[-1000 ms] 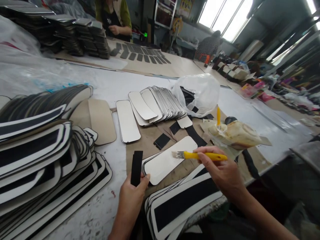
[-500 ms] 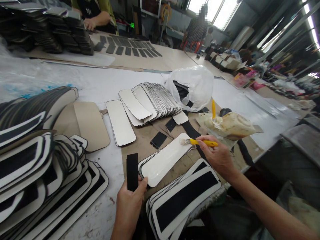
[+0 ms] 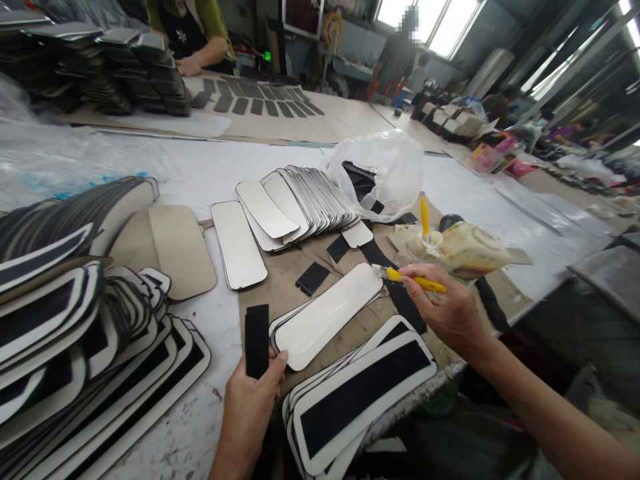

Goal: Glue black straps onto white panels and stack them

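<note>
My left hand (image 3: 247, 413) holds a narrow black strip (image 3: 257, 340) upright at the near edge of the work area. My right hand (image 3: 447, 310) grips a yellow-handled glue brush (image 3: 415, 279), its bristles at the far end of a glossy white rounded panel (image 3: 325, 317). That panel lies on a brown cardboard sheet (image 3: 265, 293), on top of a few other panels. Just below it is a stack of white panels with black centres (image 3: 360, 393). A cut-open container of glue (image 3: 465, 250) stands beyond my right hand, with a second yellow brush handle (image 3: 425, 217) standing in it.
A tall pile of black-and-white panels (image 3: 65, 320) fills the left. Silver-faced panels (image 3: 300, 207) fan out beside a plastic bag (image 3: 385, 177). A co-worker's hand (image 3: 189, 65) rests near dark stacks (image 3: 150, 73). The table edge (image 3: 440, 380) runs close on the right.
The brush in my right hand has moved along the white panel toward its far end. My left hand still holds the black strip, and the view has shifted slightly.
</note>
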Demonstrator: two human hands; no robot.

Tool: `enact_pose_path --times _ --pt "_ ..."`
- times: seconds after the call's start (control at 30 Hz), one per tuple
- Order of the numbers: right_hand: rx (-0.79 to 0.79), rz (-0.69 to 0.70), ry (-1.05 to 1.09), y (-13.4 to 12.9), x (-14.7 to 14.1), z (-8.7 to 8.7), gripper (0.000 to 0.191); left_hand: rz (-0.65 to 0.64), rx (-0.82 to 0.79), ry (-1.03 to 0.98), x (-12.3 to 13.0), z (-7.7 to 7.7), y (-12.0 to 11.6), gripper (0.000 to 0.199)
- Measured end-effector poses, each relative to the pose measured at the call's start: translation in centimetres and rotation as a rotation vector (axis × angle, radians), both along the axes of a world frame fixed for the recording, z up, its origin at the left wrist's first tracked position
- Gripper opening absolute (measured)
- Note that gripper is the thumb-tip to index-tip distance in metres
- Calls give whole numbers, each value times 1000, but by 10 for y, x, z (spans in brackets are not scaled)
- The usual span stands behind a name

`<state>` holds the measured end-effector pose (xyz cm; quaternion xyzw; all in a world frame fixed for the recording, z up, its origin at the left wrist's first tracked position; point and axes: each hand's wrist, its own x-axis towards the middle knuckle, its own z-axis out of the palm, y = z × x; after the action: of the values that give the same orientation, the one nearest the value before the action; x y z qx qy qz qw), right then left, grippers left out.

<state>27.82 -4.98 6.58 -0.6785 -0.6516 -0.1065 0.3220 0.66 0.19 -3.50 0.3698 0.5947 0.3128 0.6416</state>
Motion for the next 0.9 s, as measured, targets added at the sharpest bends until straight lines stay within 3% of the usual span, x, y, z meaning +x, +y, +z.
enact_pose_path --times 0.13,0.3,0.47,0.57,0.67,0.73,0.9 --pt "-67 120 -8 3 -6 -9 12 -1 16 -10 0 4 -1 46" --pt "-220 378 56 -1 -39 -22 16 1 5 -29 0 7 -1 44" --pt "-163 426 168 -4 -64 -23 25 -8 36 -62 1 7 -1 37" --pt "-220 520 166 -2 -80 -22 23 -2 32 -64 1 7 -1 35" --pt "-294 616 363 -3 -93 -17 20 -8 41 -71 1 8 -3 34" --pt "-327 547 536 -6 -94 -13 16 -9 51 -76 0 9 -3 33" --pt "-334 191 754 -8 -80 -13 15 -2 70 -88 0 8 -4 33"
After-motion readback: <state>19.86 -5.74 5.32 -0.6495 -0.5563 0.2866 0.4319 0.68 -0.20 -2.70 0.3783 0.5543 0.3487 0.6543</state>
